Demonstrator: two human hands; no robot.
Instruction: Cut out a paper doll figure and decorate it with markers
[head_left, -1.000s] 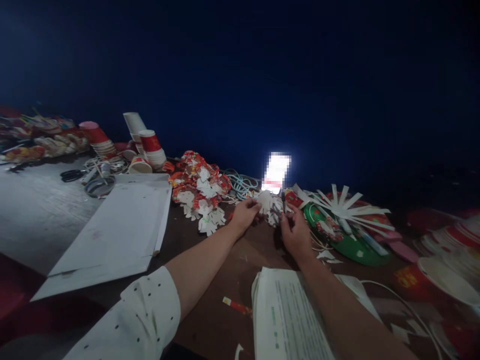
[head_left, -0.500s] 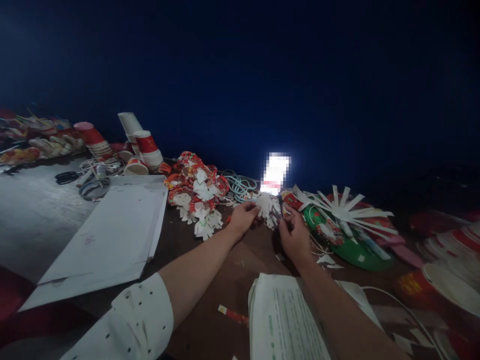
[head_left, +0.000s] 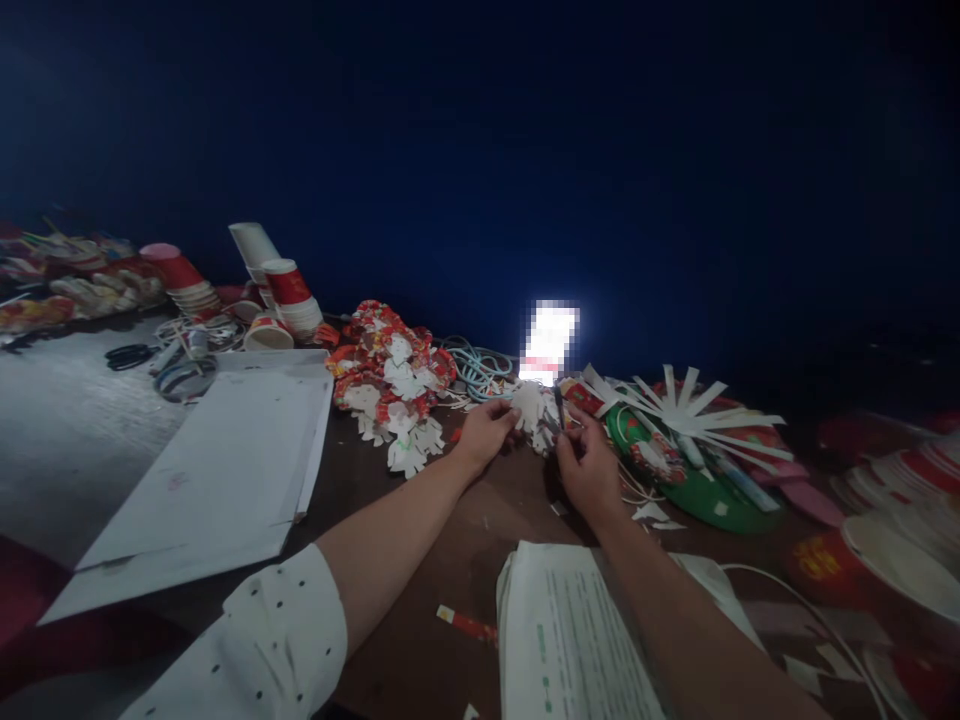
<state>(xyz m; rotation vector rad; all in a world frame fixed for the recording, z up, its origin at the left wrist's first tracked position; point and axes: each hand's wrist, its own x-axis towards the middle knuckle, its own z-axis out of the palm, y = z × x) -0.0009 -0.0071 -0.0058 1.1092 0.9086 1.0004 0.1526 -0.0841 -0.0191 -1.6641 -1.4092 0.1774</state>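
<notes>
My left hand (head_left: 486, 436) pinches the edge of a white paper cutout (head_left: 529, 404) between thumb and fingers. A dark, slim pen (head_left: 559, 408) stands nearly upright in my right hand (head_left: 591, 470), with its upper end overlapping the cutout's right side. Whether the pen touches the paper I cannot make out. Just behind both hands glows a bright phone-like screen (head_left: 549, 340), blurred into blocks. To the left lies a pile of red patterned paper pieces (head_left: 379, 325) with several white figure-shaped cutouts (head_left: 409, 445) on it.
Stacked paper cups (head_left: 292, 295) and a big white board (head_left: 195, 470) are on the left. A green disc (head_left: 720, 505) and a fan of white paper strips (head_left: 690, 425) lie right. Printed sheets (head_left: 555, 620) sit in front, near a red strip (head_left: 466, 624). Blue cord (head_left: 480, 368) coils behind.
The camera view has shifted slightly. Both hands keep nearly the same place and grip on the cutout and the pen.
</notes>
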